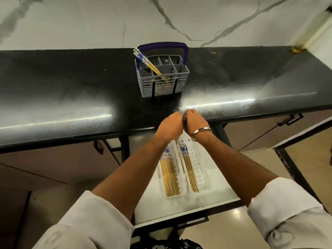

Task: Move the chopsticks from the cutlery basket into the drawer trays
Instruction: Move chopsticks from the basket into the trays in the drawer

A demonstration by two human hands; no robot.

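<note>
Left hand: the left hand is held knuckles-up at the front edge of the countertop, above the far end of the open drawer. Its fingers are curled inward; what they close on cannot be told.
Right hand: the right hand is pressed against the left one, fist-like, with a metal bangle worn at the wrist. A small dark shape is seen between the two hands; it cannot be identified, nor can it be told whether anything is gripped.
Sleeves: both forearms are extended forward, with pale sleeves rolled up near the elbows.
Chopsticks in basket: a few chopsticks, with blue-and-white patterned tops and yellow shafts, are left leaning to the left in a front compartment of the grey cutlery basket, which stands on the countertop beyond the hands.
Chopsticks in trays: two white trays are laid side by side in the drawer. The left tray is nearly filled; in the right tray only the left side is taken up, and its right-hand slots are open.
Writing: none that can be read is seen; only blue patterning on the chopstick tops.
Edges and room: the countertop is bare on both sides of the basket. White drawer floor is left open to the right of the trays and in front of them.
</note>
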